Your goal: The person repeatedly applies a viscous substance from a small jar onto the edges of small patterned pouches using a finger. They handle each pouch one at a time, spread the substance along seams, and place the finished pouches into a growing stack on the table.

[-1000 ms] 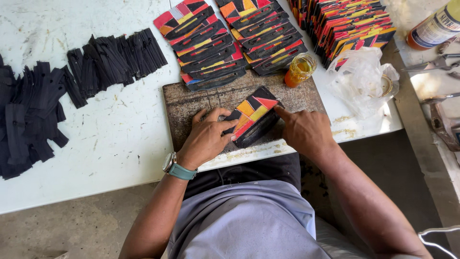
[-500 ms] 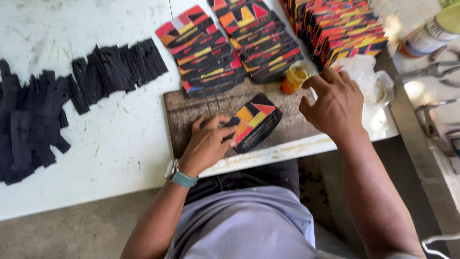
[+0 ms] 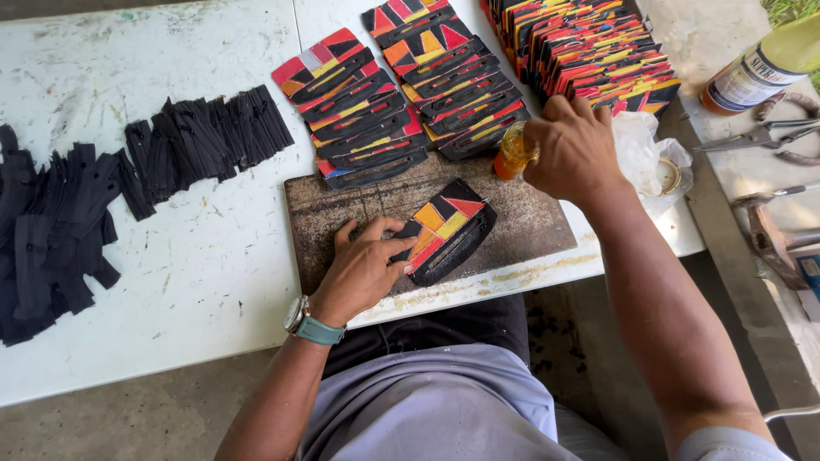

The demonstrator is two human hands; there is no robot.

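Observation:
My left hand (image 3: 363, 269) presses flat on the left end of a black pouch with red, orange and yellow patches (image 3: 446, 229), which lies on a worn brown work board (image 3: 530, 218). My right hand (image 3: 574, 149) has reached up and right, with its fingers around a small amber jar (image 3: 513, 152) at the board's far edge. A watch with a teal strap (image 3: 309, 323) is on my left wrist.
Rows of matching colourful pieces (image 3: 363, 107) lie behind the board, and a tall stack (image 3: 589, 47) stands at the back right. Black strips (image 3: 128, 171) are heaped on the white table (image 3: 171, 282) at the left. A bottle (image 3: 764, 64), pliers (image 3: 769, 128) and a plastic bag (image 3: 653, 154) lie at the right.
My right hand left the pouch and moved up and right to the amber jar. My left hand stays on the pouch.

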